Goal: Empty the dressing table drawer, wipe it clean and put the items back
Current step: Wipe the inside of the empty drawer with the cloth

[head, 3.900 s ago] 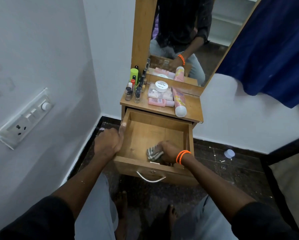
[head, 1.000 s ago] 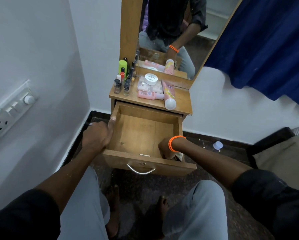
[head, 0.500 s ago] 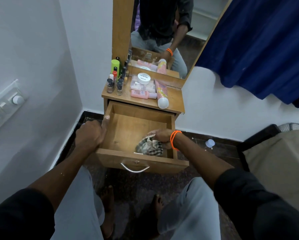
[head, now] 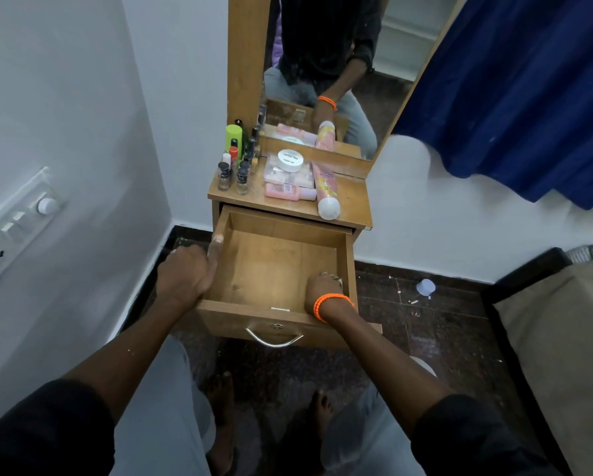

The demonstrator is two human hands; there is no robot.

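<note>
A person sits facing a small wooden dressing table, looking down at its drawer (head: 274,266), which is pulled fully out toward them. The left hand (head: 185,276) is clenched over the drawer's left side wall, thumb lying along the top edge, steadying it. The right hand (head: 324,288), with orange bead bands at the wrist, is curled inside the drawer against its right wall near the front corner. The cleaning cloth is not visible; whether this hand is closed on it cannot be told.

The drawer is a shallow rectangular box of smooth, pale brown laminated wood, its floor bare apart from a small pale scrap near the front wall. A curved metal handle (head: 274,338) sits on its front face.

The items to go back lie beyond both hands, up and away on the table top (head: 351,197). A long pink tube with a white cap (head: 325,190) lies flat, its length running toward the person, cap end nearest; it is straight ahead of the right hand, the nearer hand. Just left of it are a small pink bottle lying crosswise, a clear flat box (head: 288,176) and a round white jar (head: 290,160) on top. A cluster of small upright glass bottles (head: 235,168) stands ahead of the left hand.

Wiping seems nearly finished; refilling likely comes next.
</note>
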